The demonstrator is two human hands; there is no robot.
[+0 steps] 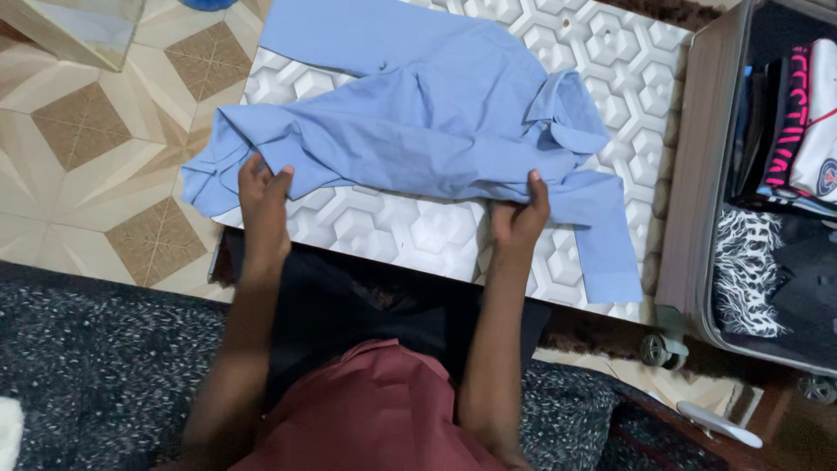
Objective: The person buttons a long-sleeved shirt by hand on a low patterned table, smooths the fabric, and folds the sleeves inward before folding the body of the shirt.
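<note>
Light blue shirt [418, 131] spread crumpled across the white patterned board [628, 61], collar toward its right edge, one sleeve trailing to the near right corner. Left hand [264, 205] pinching the hem by the near left corner, right hand [520, 214] gripping the fabric at the near edge, both arms reaching straight forward. Open suitcase [689, 174] of folded clothes just beyond the right edge.

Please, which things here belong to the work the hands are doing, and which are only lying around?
In use:
- light blue cotton shirt
- left hand and right hand, both gripping its near edge
- white hexagon-patterned board under it

Lying about:
- open grey suitcase with folded clothes
- dark speckled rug
</note>
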